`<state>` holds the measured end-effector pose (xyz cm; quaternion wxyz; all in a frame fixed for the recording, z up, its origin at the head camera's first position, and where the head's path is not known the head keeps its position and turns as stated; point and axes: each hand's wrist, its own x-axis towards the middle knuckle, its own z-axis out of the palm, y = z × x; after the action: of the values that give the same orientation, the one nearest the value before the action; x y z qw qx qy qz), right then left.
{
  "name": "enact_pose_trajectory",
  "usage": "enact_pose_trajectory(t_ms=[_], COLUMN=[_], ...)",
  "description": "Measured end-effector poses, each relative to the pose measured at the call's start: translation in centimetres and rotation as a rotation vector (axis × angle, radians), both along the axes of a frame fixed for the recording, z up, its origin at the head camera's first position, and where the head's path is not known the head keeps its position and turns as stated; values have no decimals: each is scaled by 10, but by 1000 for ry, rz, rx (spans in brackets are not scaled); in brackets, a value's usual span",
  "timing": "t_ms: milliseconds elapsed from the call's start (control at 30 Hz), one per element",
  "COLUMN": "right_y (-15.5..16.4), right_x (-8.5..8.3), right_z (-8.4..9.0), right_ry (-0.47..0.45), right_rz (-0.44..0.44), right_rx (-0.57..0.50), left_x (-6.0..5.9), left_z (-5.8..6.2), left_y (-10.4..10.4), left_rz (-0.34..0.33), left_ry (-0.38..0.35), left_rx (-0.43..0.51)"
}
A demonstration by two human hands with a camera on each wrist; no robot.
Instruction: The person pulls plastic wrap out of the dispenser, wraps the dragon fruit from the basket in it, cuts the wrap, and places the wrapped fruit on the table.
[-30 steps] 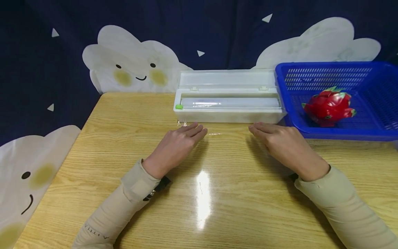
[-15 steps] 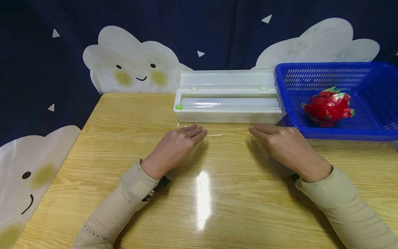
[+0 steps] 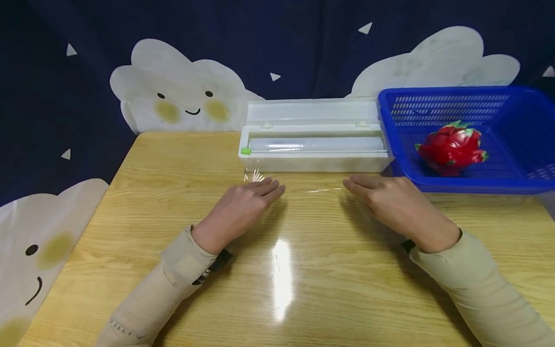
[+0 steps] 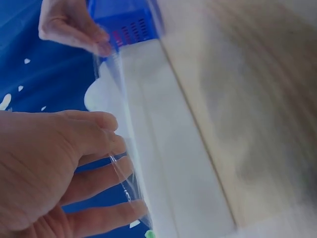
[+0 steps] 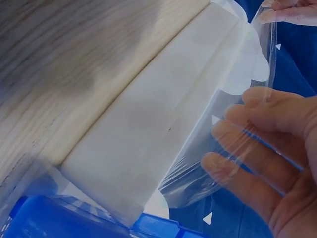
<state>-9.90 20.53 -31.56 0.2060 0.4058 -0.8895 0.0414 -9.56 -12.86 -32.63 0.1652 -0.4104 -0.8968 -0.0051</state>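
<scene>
Clear cling film stretches from the white dispenser box toward both hands. My left hand pinches its left corner between thumb and forefinger, with the other fingers spread under the film. On the other side my right hand pinches the right corner in the same way, as the right wrist view shows. Both hands are just in front of the box, held above the table. Inside the box, whose lid stands raised at the back, lies the film roll. A green slider sits at its front left.
A blue plastic basket holding a red dragon fruit stands directly to the right of the box. Behind the wooden table hangs a dark blue curtain with white clouds.
Both hands have drawn slightly back from the box toward me, with the film between them. The head view has shifted a little; box and basket stay put.
</scene>
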Motion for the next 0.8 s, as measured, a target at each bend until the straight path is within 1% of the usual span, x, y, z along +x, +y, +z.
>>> enact_pose_trajectory(t_ms=[133,333,533,800], right_y=[1,0,0,0], right_x=[1,3,7,10], right_z=[-1,-2,-3,-3], right_ry=[12,10,26,25], right_rz=[16,21,24,34], right_rx=[5,26,57,65], left_x=[2,5,8,10], left_z=[-1,-2,-2,-1], left_y=[0,-1,-2,-3], left_rz=[-3,-6,-8,-11], left_ry=[13,26,19,9], left_rx=[-24,-25,-31,-45])
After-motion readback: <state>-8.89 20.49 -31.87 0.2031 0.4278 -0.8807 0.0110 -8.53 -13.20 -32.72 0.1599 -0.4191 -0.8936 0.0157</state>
